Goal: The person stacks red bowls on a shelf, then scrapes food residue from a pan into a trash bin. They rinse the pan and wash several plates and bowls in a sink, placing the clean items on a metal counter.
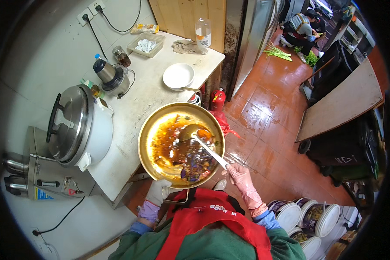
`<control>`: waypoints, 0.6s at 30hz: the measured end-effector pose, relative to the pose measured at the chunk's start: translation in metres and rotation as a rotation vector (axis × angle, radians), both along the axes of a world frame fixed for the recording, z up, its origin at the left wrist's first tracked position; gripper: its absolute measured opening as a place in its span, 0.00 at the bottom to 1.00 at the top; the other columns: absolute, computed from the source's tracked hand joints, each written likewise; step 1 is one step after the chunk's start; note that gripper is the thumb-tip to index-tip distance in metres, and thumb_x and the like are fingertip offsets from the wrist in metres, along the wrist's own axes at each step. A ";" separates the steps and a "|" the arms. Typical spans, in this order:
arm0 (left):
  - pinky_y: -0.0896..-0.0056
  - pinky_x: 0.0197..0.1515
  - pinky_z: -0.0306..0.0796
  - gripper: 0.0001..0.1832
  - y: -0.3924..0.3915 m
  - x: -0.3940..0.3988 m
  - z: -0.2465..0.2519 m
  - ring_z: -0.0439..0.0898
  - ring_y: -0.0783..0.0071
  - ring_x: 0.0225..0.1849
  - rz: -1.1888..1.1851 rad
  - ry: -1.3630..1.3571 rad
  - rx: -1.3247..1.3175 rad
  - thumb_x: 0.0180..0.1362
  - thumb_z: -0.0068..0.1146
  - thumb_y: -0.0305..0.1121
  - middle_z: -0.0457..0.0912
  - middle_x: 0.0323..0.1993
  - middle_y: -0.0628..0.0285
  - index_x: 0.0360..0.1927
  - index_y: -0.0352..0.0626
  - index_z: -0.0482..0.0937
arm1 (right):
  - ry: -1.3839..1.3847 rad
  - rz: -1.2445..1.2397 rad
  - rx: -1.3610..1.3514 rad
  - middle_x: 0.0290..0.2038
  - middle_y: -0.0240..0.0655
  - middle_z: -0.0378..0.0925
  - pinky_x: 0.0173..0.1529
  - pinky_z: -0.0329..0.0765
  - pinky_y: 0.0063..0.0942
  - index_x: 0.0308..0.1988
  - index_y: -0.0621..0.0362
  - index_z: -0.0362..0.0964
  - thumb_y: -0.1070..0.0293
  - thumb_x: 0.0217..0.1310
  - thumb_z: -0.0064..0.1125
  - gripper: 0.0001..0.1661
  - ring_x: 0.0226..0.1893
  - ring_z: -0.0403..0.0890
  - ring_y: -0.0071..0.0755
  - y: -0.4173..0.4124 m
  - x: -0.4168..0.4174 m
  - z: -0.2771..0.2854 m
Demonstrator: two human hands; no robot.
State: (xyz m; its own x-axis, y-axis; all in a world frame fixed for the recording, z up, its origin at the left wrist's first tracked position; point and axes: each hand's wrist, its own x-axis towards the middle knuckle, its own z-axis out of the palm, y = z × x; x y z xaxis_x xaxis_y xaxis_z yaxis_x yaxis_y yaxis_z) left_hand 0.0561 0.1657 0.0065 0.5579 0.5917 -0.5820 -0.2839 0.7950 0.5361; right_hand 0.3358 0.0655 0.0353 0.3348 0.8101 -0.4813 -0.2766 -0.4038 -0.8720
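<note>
My left hand (158, 192), in a pale knit glove, grips the near rim of a round metal pan (145, 130) by its looped handle. Brown sauce (164, 138) coats the pan's inside, with dark chunks of food (195, 165), some purple, gathered at the lower right. My right hand (242, 178), in a pink glove, is closed around the white handle of a ladle (209, 150). The ladle's bowl rests in the sauce, right of the pan's middle. Beyond the pan's far rim, a white bowl (178, 75) sits near the edge of the worktop.
The worktop (143, 94) holds a large rice cooker (100, 130), a food chopper (113, 76), a basket of white spoons (146, 45) and a plastic bottle (202, 37). A fire extinguisher (218, 99) stands below. Lidded buckets (317, 219) are at right. A person (302, 27) squats beside greens.
</note>
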 end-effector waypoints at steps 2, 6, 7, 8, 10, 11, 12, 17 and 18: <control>0.46 0.50 0.70 0.29 -0.019 0.037 0.005 0.71 0.49 0.51 -0.018 0.031 -0.019 0.44 0.42 0.21 0.69 0.51 0.46 0.56 0.31 0.60 | -0.058 -0.044 -0.027 0.11 0.23 0.62 0.15 0.52 0.17 0.25 0.59 0.73 0.57 0.60 0.51 0.18 0.10 0.57 0.15 -0.018 0.027 -0.002; 0.54 0.54 0.67 0.28 -0.048 0.087 -0.002 0.72 0.53 0.51 -0.112 -0.062 -0.054 0.46 0.40 0.22 0.69 0.52 0.47 0.55 0.28 0.59 | -0.856 0.009 -0.040 0.11 0.36 0.65 0.17 0.64 0.33 0.20 0.55 0.67 0.58 0.55 0.56 0.16 0.12 0.69 0.37 -0.057 0.055 -0.013; 0.59 0.56 0.66 0.28 -0.053 0.094 -0.007 0.73 0.57 0.49 -0.139 -0.118 -0.091 0.46 0.40 0.23 0.69 0.52 0.49 0.55 0.28 0.59 | -1.018 0.062 0.000 0.12 0.37 0.66 0.18 0.65 0.34 0.21 0.55 0.68 0.59 0.54 0.56 0.15 0.13 0.69 0.39 -0.067 0.057 -0.016; 0.56 0.57 0.64 0.28 -0.055 0.098 -0.013 0.72 0.55 0.50 -0.153 -0.127 -0.126 0.47 0.40 0.23 0.69 0.52 0.48 0.56 0.28 0.58 | -1.181 0.115 0.048 0.12 0.38 0.66 0.19 0.65 0.35 0.22 0.54 0.68 0.59 0.53 0.57 0.13 0.13 0.70 0.40 -0.075 0.060 -0.017; 0.51 0.59 0.61 0.29 -0.058 0.102 -0.023 0.70 0.50 0.52 -0.175 -0.146 -0.195 0.47 0.39 0.24 0.68 0.53 0.46 0.57 0.27 0.56 | -1.387 0.220 0.065 0.15 0.39 0.69 0.20 0.67 0.38 0.23 0.53 0.67 0.62 0.49 0.59 0.11 0.16 0.72 0.46 -0.089 0.060 -0.018; 0.51 0.59 0.61 0.29 -0.057 0.104 -0.025 0.69 0.49 0.53 -0.164 -0.160 -0.211 0.47 0.39 0.23 0.67 0.53 0.45 0.57 0.27 0.56 | -1.410 0.263 0.106 0.17 0.37 0.69 0.21 0.68 0.37 0.28 0.52 0.68 0.64 0.49 0.59 0.08 0.18 0.72 0.44 -0.096 0.061 -0.023; 0.51 0.59 0.61 0.29 -0.056 0.103 -0.028 0.69 0.49 0.53 -0.150 -0.174 -0.228 0.47 0.39 0.23 0.67 0.53 0.44 0.57 0.27 0.56 | -1.411 0.296 0.165 0.18 0.36 0.69 0.22 0.68 0.37 0.31 0.52 0.68 0.65 0.48 0.58 0.09 0.19 0.72 0.43 -0.099 0.061 -0.030; 0.49 0.58 0.62 0.29 -0.051 0.087 -0.031 0.66 0.46 0.56 0.018 -0.227 -0.244 0.48 0.38 0.23 0.63 0.56 0.41 0.58 0.28 0.55 | -1.250 0.459 0.261 0.23 0.40 0.69 0.27 0.69 0.38 0.45 0.54 0.65 0.69 0.42 0.58 0.24 0.24 0.72 0.44 -0.077 0.046 -0.027; 0.49 0.58 0.62 0.29 -0.048 0.079 -0.031 0.65 0.46 0.56 0.047 -0.235 -0.226 0.48 0.38 0.23 0.63 0.56 0.41 0.58 0.28 0.54 | -1.233 0.550 0.255 0.25 0.39 0.69 0.31 0.70 0.35 0.48 0.60 0.62 0.70 0.43 0.55 0.28 0.27 0.73 0.41 -0.069 0.040 -0.023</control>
State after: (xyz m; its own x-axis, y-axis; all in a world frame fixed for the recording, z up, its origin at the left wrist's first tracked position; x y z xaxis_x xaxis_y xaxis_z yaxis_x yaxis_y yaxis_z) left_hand 0.1356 0.1175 -0.0244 0.6675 0.4903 -0.5605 -0.4180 0.8696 0.2628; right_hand 0.3758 -0.0031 0.0126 0.0430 0.9965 0.0721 0.8662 -0.0012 -0.4997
